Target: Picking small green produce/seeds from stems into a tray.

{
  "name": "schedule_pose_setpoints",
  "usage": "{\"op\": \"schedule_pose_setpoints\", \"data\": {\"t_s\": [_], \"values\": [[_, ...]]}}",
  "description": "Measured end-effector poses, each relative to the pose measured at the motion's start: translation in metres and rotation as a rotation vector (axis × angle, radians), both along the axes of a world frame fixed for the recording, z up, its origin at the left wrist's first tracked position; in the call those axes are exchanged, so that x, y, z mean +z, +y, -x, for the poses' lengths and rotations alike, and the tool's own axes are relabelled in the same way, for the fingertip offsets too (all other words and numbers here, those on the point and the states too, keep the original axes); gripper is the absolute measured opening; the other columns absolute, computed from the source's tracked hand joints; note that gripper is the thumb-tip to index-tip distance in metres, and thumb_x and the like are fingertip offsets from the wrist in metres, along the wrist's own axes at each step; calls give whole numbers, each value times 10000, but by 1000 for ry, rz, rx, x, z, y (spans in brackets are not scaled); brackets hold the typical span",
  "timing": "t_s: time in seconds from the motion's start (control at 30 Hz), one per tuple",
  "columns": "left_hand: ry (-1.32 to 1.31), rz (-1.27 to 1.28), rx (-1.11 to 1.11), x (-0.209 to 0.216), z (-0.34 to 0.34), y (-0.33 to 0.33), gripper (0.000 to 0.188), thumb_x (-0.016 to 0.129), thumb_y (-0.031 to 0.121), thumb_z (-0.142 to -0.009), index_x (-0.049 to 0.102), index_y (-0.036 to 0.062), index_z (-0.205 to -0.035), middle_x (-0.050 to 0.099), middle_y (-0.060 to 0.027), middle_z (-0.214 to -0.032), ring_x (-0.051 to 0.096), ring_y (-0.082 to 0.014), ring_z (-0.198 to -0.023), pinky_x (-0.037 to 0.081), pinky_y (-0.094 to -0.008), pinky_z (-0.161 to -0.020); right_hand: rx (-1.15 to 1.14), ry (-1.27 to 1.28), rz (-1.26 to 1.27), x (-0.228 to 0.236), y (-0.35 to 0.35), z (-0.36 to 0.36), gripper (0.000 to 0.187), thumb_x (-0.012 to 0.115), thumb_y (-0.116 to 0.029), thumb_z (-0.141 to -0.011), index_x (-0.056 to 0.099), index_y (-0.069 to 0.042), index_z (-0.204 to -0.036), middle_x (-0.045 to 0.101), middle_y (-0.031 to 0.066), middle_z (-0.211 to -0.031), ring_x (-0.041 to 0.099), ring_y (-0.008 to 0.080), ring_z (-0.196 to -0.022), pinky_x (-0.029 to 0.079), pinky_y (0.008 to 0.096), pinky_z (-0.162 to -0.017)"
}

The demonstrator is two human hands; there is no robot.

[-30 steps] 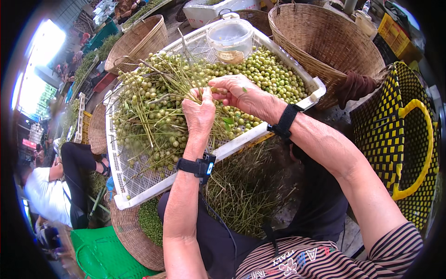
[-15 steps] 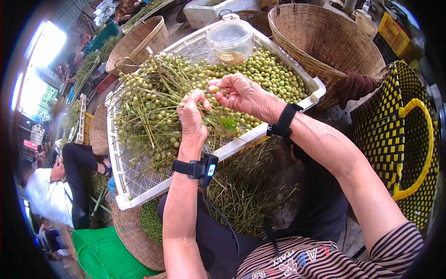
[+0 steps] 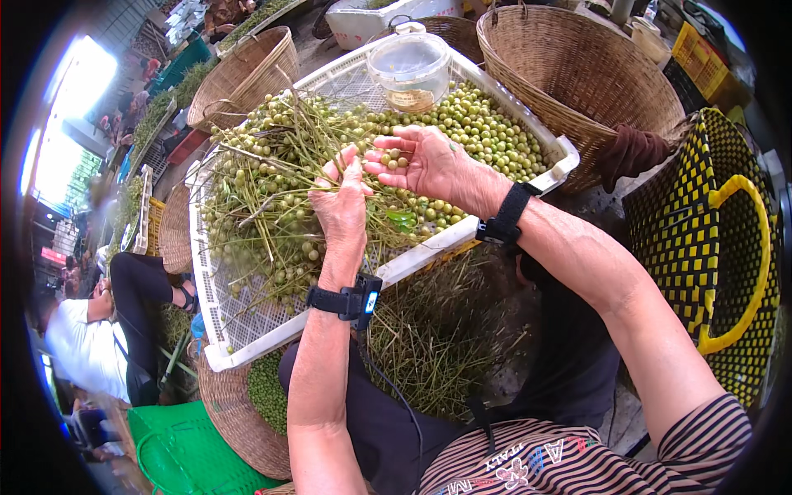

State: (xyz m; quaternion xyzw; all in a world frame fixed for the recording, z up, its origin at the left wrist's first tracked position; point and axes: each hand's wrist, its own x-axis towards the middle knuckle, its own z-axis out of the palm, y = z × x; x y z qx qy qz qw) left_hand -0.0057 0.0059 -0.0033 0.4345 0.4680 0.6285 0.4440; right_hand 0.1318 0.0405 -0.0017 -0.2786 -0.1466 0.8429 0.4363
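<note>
Both hands are over a white slatted plastic tray [image 3: 437, 247], close together. My left hand [image 3: 340, 202] pinches a thin fruit stem between thumb and fingers; part of the stem is hidden by the hand. My right hand [image 3: 437, 165] is turned palm up, its curled fingers cradling a few small round yellow-green fruits [image 3: 393, 157]. Tangled stems with fruit on them [image 3: 268, 177] are heaped on the tray's left side. Loose round fruits [image 3: 499, 132] spread over its right side, and a green leaf [image 3: 402, 219] lies just below my hands.
A clear plastic tub [image 3: 408, 70] stands at the tray's far end. Beyond are large wicker baskets [image 3: 569, 62]. To the right is a black-and-yellow woven bag [image 3: 681, 214]; stripped stems [image 3: 437, 346] cover the floor below. A green basket [image 3: 194, 450] sits lower left, near a seated person [image 3: 87, 342].
My right hand has opened upward, showing the fruits in its fingers. My left hand has shifted slightly, and the stems beside it have moved.
</note>
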Motion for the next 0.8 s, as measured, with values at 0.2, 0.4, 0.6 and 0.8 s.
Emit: {"op": "schedule_pose_setpoints", "data": {"t_s": [0.2, 0.4, 0.6, 0.8], "values": [[138, -25, -56, -3, -2, -1, 134, 557, 88, -840, 608, 3, -931, 625, -29, -766, 487, -41, -526, 390, -174, -466, 18, 40, -26, 1, -1, -1, 463, 345, -332, -913, 527, 79, -1025, 571, 201, -1000, 589, 305, -902, 507, 395, -774], [-15, 1, -28, 11, 12, 6, 224, 562, 219, -855, 592, 16, -945, 565, -10, -698, 474, -77, -540, 402, -188, -508, -15, 11, -66, 10, 2, -12, 485, 328, -334, -917, 520, 99, -1023, 569, 208, -1005, 579, 322, -952, 526, 385, -755], [-430, 2, 68, 13, 47, 20, 288, 582, 262, -844, 549, 52, -1039, 506, 7, -734, 474, -96, -611, 424, -216, -559, -159, -1074, -909, 10, -6, -40, 351, 478, -117, -692, 615, 62, -961, 635, 164, -876, 571, 188, -631, 463, 293, -572], [-594, -72, 216, 18, 58, 27, 273, 547, 280, -865, 534, 85, -1055, 491, 9, -774, 469, -101, -684, 431, -264, -635, 60, -1601, -1132, 13, -22, -13, 220, 466, 5, -632, 662, -39, -723, 631, 132, -716, 608, 273, -661, 487, 361, -622]]}}
